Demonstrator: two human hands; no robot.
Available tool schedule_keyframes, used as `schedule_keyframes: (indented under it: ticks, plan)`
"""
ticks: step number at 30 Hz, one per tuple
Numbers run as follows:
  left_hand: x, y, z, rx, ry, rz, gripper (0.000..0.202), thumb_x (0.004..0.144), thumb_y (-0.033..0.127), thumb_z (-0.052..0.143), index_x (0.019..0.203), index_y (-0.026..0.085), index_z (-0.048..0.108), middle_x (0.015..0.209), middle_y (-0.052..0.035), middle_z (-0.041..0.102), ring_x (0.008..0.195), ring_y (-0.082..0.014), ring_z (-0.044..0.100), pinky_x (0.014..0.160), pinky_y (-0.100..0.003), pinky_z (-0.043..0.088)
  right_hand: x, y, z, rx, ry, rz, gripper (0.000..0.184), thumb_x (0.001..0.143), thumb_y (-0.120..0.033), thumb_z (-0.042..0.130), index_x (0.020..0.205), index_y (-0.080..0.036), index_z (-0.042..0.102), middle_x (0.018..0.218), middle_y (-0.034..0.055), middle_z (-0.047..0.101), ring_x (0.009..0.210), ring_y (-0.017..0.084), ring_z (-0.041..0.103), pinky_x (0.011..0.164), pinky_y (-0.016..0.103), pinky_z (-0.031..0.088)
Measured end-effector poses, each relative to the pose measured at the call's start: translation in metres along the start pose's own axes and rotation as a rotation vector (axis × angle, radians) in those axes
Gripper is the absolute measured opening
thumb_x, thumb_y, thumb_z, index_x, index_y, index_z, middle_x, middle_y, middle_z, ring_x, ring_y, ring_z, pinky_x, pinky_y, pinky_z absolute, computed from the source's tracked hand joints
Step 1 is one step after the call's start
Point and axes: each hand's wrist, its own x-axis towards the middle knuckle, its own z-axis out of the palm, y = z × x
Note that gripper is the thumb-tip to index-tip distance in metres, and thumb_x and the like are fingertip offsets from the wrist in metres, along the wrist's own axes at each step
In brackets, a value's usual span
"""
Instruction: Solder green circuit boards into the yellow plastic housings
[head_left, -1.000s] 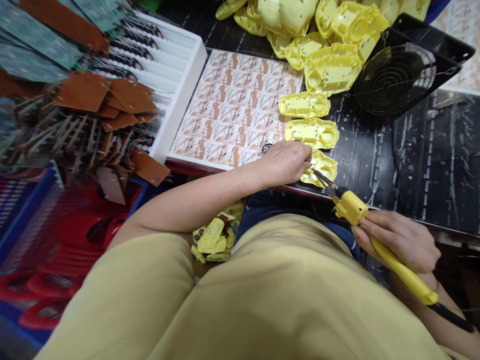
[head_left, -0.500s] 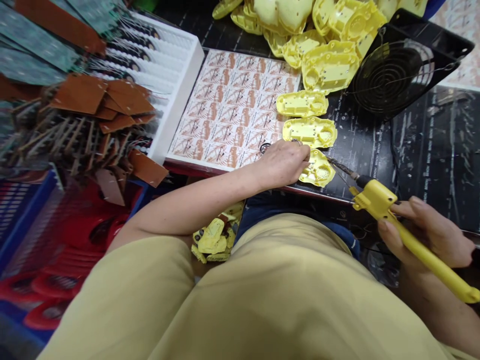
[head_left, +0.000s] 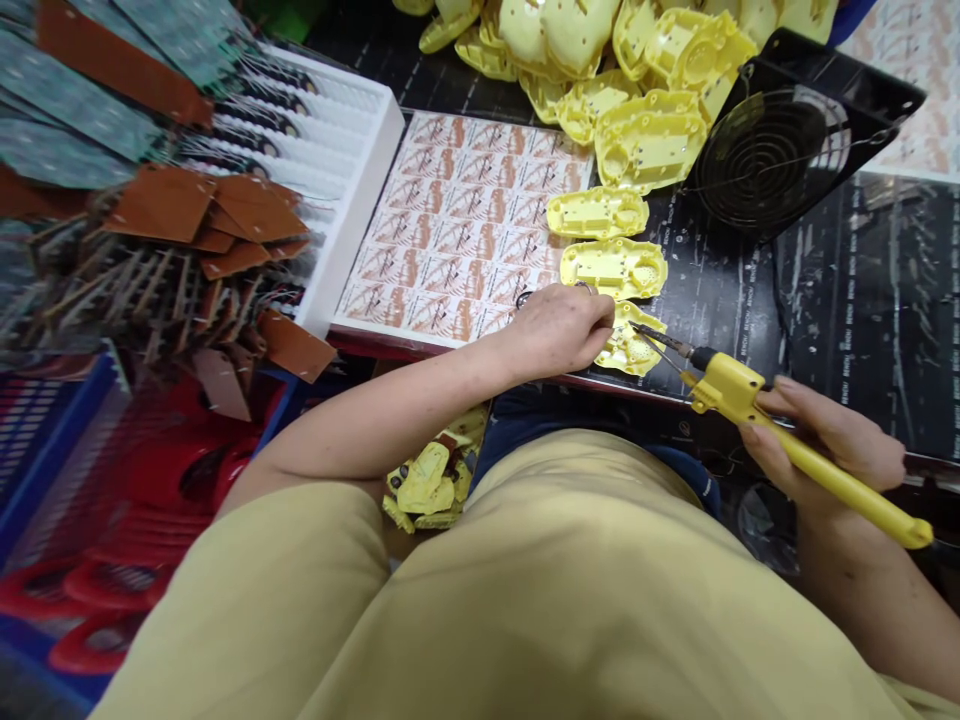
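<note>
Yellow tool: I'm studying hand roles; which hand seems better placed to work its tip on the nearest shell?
Probably the right hand: it holds the yellow tool, tip over the nearest shell. The left hand is at that shell's edge instead.

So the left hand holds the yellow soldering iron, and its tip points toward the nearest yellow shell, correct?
The hand is wrong: the head view shows the right hand holding the yellow soldering iron; its tip does point toward the nearest yellow shell.
</note>
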Motion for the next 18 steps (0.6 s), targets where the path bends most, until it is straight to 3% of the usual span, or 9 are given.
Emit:
schedule_keyframes:
  ticks: [2,9,14,18]
  plan:
    - [0.001,0.001,-0.001,0.004,-0.007,-0.003,0.030,0.097,0.022,0.052,0.106,0.017,0.080,0.099,-0.0124,0.081,0.094,-0.0272,0.075,0.085,-0.037,0.055,0.005,0.003,0.001,0.068,0.008,-0.072,0.025,0.094,-0.021,0.080,0.117,-0.030,0.075,0.091,0.0016,0.083,0.070,0.020,0.080,0.056,0.028,0.066]
    - [0.003,0.002,-0.004,0.020,-0.036,-0.001,0.029,0.095,0.021,0.054,0.105,0.018,0.081,0.099,-0.0116,0.082,0.093,-0.0269,0.075,0.083,-0.036,0.054,0.021,0.007,0.007,0.267,0.010,-0.171,0.024,0.086,-0.007,0.084,0.092,-0.027,0.072,0.078,-0.0014,0.080,0.066,0.019,0.079,0.050,0.026,0.062]
    - [0.004,0.004,-0.007,0.049,-0.055,-0.001,0.030,0.094,0.019,0.054,0.106,0.018,0.081,0.100,-0.0107,0.082,0.095,-0.0265,0.075,0.081,-0.036,0.053,0.026,0.013,0.002,0.207,-0.092,-0.200,0.012,0.095,-0.021,0.081,0.092,-0.029,0.072,0.078,-0.0014,0.080,0.066,0.017,0.078,0.052,0.024,0.061]
    - [0.005,0.005,-0.008,0.065,-0.085,-0.005,0.029,0.095,0.018,0.054,0.106,0.019,0.081,0.099,-0.0092,0.082,0.094,-0.0254,0.074,0.081,-0.035,0.051,0.021,0.026,-0.003,0.187,-0.073,-0.231,0.005,0.099,-0.026,0.076,0.095,-0.029,0.074,0.081,-0.0003,0.081,0.069,0.015,0.078,0.056,0.022,0.061]
